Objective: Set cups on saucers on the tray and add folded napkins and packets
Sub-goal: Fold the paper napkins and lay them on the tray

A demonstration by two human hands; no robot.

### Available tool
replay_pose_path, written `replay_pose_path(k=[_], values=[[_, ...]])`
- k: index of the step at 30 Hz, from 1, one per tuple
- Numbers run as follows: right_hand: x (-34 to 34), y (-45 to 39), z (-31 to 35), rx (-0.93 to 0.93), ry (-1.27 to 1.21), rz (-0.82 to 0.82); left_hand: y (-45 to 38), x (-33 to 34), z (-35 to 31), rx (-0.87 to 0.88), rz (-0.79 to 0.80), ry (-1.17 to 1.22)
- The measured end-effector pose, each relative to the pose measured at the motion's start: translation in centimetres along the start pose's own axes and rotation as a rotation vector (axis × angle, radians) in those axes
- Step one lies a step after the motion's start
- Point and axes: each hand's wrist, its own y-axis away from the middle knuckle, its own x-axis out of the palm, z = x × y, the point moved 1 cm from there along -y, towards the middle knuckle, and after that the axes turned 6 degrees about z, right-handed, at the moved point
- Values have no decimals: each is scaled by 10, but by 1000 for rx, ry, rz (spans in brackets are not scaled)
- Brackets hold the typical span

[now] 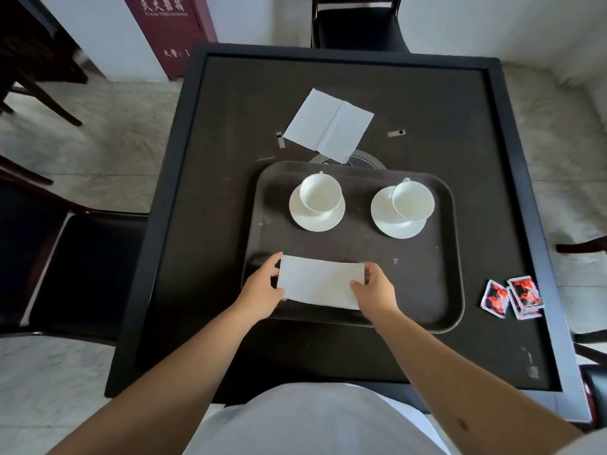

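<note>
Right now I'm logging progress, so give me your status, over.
Both hands, left hand and right hand, hold folded napkin over tray. Packets on table. Nothing blocking.

Tray front-right open; back row and near-left taken.

Tray (446, 257): left cup on saucer (318, 205) and right cup on saucer (402, 210) fill the back, narrow gap between them. Folded napkin (320, 281) held at both ends by left hand (262, 289) and right hand (376, 287) blocks near-left part. Tray floor right of the right hand bare. Bench (203, 224): left strip beside tray free, near edge free. Unfolded napkin (328, 124) behind tray, overlapping round insert. Packets (512, 297) on right strip, just beside tray rim.
</note>
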Motion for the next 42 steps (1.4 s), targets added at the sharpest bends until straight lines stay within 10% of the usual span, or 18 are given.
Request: replay_pose_path(k=[12, 21, 35, 42], values=[[-6, 1, 5, -21, 51, -53, 14, 5, 8, 121, -128, -377], [3, 39, -10, -526, 1005, 111, 32, 17, 13, 413, -58, -1044], [-4, 52, -9, -443, 1141, 358, 49, 17, 18, 256, 171, -1101], [-22, 45, 22, -501, 974, 249, 38, -8, -32, 268, -109, -949]])
